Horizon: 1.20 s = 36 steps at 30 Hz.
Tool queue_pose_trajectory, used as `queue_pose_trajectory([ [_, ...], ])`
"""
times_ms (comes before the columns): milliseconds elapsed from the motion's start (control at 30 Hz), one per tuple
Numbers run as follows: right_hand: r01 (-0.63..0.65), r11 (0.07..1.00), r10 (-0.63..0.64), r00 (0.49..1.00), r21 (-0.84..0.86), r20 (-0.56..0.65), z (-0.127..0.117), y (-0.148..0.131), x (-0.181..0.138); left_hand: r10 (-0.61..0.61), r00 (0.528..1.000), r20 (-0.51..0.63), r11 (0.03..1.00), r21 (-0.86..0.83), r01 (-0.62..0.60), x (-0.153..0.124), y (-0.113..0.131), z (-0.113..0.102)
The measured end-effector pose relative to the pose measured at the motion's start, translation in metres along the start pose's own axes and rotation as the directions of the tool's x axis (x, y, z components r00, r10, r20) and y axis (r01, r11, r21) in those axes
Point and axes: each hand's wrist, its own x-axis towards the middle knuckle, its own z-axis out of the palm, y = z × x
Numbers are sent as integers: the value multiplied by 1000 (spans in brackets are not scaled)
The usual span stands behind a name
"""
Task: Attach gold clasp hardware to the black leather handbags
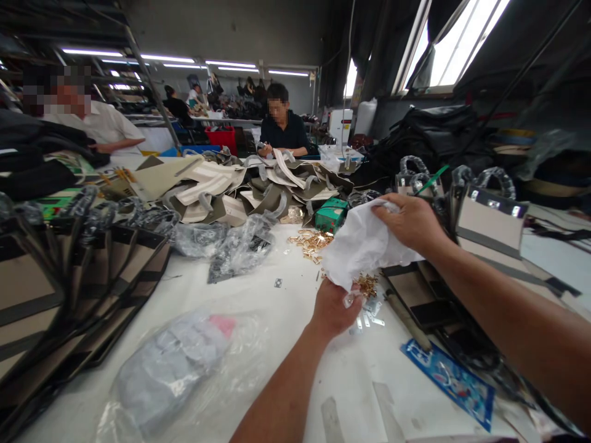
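Observation:
A crumpled sheet of white tissue paper [362, 246] hangs above the table between both my hands. My right hand [410, 220] is closed on its upper edge. My left hand [333, 307] pinches its lower corner, just above some small silver metal plates [369, 317]. Gold metal fittings [311, 242] lie scattered on the white table [258, 289] beyond the paper, with a smaller gold heap [367, 284] beside my left hand. A beige bag with black trim [489, 224] stands right behind my right hand.
Flat beige and black bags [69, 289] are stacked at the left. Clear plastic bags [175, 363] lie in front, a green box [330, 215] and piled fabric pieces [231, 184] further back. A blue packet [446, 381] lies at the right. Two people sit at the far side.

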Motion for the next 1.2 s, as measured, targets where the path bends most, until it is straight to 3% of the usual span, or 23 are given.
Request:
queue_pose_trajectory([
  [67,-45,999,45,997,-2,62,15,10,-2,-60,993,-102,998,-29,57,3,-1,-6],
  [167,-38,999,37,997,8,61,25,14,-2,-129,977,-169,991,-45,123,8,-1,-15],
  [300,26,999,-28,994,24,106,26,-5,1,-162,982,-93,983,-108,151,10,5,-14],
  [400,43,996,-53,989,73,141,32,-26,-1,-255,967,2,921,-304,244,10,10,-6],
  [433,48,994,-62,987,96,148,34,-32,-2,-346,938,23,856,-402,326,10,11,-3],
  [500,54,988,-75,987,145,143,39,-41,-6,-541,834,109,658,-562,501,12,9,-1],
  [567,38,980,-59,993,193,100,42,-45,-9,-647,733,209,478,-638,604,14,5,-1],
  [767,-46,940,50,999,337,-4,42,-41,-12,-700,609,372,107,-789,605,15,0,1],
  [867,-108,927,118,993,360,-7,35,-35,-10,-715,613,336,93,-824,559,15,3,1],
  [1033,-202,845,221,975,496,20,29,-17,-7,-526,712,465,-35,-848,528,18,12,-7],
  [1100,-252,780,259,963,574,70,36,-13,-12,-496,705,507,-82,-836,543,19,13,-7],
  [1200,-335,656,308,937,676,165,55,-16,-28,-557,659,505,-90,-826,556,18,10,-2],
])
